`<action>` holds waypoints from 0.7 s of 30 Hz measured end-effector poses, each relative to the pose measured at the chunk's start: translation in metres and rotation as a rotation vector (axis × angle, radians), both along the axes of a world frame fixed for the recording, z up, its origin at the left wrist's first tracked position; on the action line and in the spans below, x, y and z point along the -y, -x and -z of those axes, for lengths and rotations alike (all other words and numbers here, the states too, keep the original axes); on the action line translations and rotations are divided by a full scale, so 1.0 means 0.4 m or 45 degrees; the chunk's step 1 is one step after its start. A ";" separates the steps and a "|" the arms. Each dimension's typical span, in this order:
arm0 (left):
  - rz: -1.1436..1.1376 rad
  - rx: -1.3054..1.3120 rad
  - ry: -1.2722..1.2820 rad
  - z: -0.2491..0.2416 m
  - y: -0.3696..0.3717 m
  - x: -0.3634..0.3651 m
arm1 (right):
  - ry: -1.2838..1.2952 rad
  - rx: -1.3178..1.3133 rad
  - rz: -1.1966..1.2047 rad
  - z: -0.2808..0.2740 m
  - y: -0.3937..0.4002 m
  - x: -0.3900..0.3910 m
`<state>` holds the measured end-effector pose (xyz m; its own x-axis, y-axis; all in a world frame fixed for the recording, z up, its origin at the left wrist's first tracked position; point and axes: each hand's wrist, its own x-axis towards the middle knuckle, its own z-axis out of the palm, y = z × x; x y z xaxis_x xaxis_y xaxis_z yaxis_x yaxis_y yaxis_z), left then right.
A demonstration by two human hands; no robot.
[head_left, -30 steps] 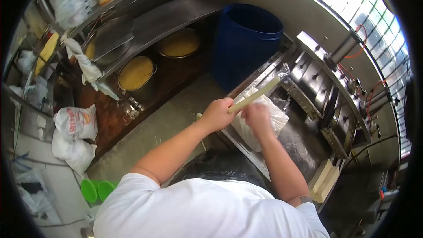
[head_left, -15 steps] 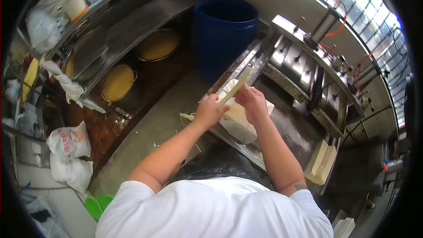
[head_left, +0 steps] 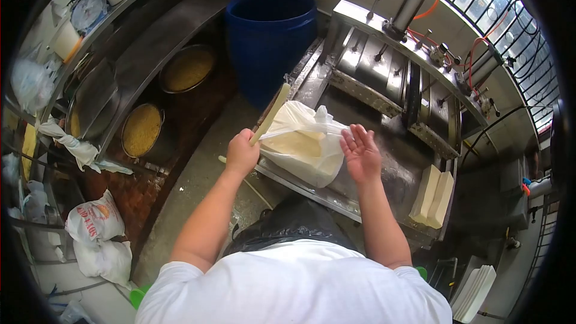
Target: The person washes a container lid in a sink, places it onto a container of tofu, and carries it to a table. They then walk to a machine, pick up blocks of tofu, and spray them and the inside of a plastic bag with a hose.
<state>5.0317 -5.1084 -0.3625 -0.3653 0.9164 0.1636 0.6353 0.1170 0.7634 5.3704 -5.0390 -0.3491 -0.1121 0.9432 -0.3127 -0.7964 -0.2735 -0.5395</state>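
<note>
My left hand [head_left: 242, 153] is wrapped round the lower end of a long, pale, flat stick [head_left: 273, 111], which points up and away. On the metal table [head_left: 393, 165], between my hands, lies a translucent white plastic bag [head_left: 321, 125] with pale yellowish blocks [head_left: 295, 147] inside. My right hand [head_left: 362, 153] is beside the bag's right side, its palm turned up and its fingers spread, with nothing in it. Whether its fingers touch the bag I cannot tell.
A blue barrel [head_left: 270, 54] stands beyond the table. A metal press [head_left: 372, 60] with cylinders occupies the back right. Two pale blocks [head_left: 433, 198] lie at the table's right. Pans of yellow material [head_left: 142, 130] and white sacks [head_left: 96, 219] are at left.
My hands have moved apart. My right hand has let go of the stick and opened; my left hand has carried the stick leftward. The whole view has shifted, and the bag shows more fully.
</note>
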 end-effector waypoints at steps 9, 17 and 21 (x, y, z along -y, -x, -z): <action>0.069 -0.110 -0.129 -0.020 -0.013 -0.006 | -1.031 1.023 0.053 -0.118 0.211 -0.001; 0.081 -0.058 -0.175 -0.032 -0.019 -0.025 | -1.438 2.654 -0.441 -0.083 0.252 -0.075; 0.272 -0.219 -0.206 -0.052 -0.050 -0.049 | -1.544 2.447 -0.185 -0.085 0.286 -0.086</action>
